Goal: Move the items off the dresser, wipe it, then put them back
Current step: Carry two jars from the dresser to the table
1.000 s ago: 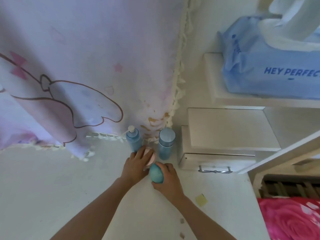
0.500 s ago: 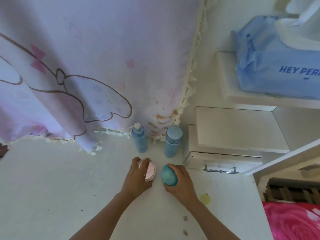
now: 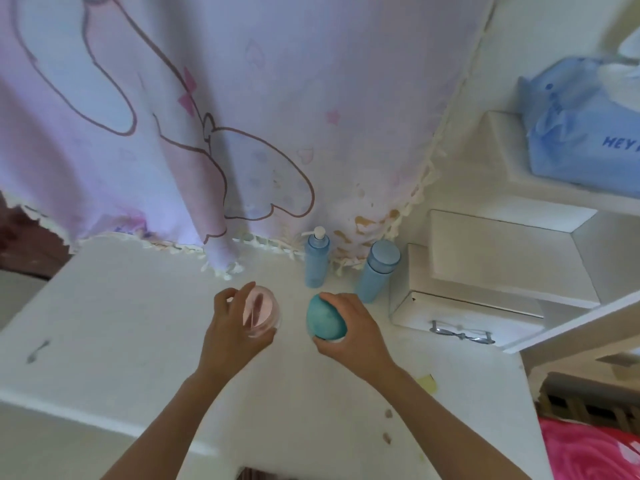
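Observation:
My left hand (image 3: pixel 232 327) grips a round pink jar (image 3: pixel 260 311) above the white dresser top (image 3: pixel 121 306). My right hand (image 3: pixel 349 327) holds a teal egg-shaped container (image 3: pixel 323 318) beside it. Behind them, at the back of the dresser, stand a blue pump bottle (image 3: pixel 316 259) and a blue capped bottle (image 3: pixel 377 270), both upright and apart from my hands.
A pink cartoon-print cloth (image 3: pixel 225 116) hangs over the back of the dresser. A white drawer box (image 3: pixel 464 313) sits at the right, with a shelf above holding a blue wipes pack (image 3: pixel 581 140). A yellow scrap (image 3: pixel 427 382) lies on the top. Pink bedding (image 3: pixel 595 452) shows lower right.
Both hands have drawn back from the two bottles toward me and moved apart, the left carrying the pink jar, the right the teal container. The camera has swung left.

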The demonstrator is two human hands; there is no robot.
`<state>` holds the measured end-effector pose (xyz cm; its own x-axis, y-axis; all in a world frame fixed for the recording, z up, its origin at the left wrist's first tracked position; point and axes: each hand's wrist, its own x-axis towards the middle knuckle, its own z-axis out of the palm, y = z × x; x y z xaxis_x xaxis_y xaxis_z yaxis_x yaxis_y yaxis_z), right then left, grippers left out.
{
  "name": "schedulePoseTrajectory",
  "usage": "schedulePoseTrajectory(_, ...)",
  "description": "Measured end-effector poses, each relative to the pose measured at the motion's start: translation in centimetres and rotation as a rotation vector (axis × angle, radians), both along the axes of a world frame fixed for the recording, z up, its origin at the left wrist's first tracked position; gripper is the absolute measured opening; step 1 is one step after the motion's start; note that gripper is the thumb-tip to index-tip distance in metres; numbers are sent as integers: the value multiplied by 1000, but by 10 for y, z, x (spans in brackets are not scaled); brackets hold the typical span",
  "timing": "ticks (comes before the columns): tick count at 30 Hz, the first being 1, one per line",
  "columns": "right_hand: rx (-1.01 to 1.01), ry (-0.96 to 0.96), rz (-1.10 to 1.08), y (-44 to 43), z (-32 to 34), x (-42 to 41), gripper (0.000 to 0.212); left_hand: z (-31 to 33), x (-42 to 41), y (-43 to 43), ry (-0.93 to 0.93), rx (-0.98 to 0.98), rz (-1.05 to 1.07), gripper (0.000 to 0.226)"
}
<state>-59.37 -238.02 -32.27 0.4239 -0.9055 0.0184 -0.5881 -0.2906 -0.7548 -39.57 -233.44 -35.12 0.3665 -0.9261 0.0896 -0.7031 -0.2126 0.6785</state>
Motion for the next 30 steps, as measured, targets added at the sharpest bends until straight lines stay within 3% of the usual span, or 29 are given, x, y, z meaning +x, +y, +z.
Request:
schedulePoseTrajectory(13, -23, 3, 737, 47, 22, 171, 62, 29, 97, 181, -24, -54, 699, 76)
schedulePoseTrajectory(23, -54, 2, 1386, 182, 31, 258, 63, 52, 47, 380, 24, -212, 1374, 77)
schedulePoseTrajectory(30, -195, -76, 1610, 272, 77, 291, 63, 82, 27, 466, -91, -255, 1648, 72)
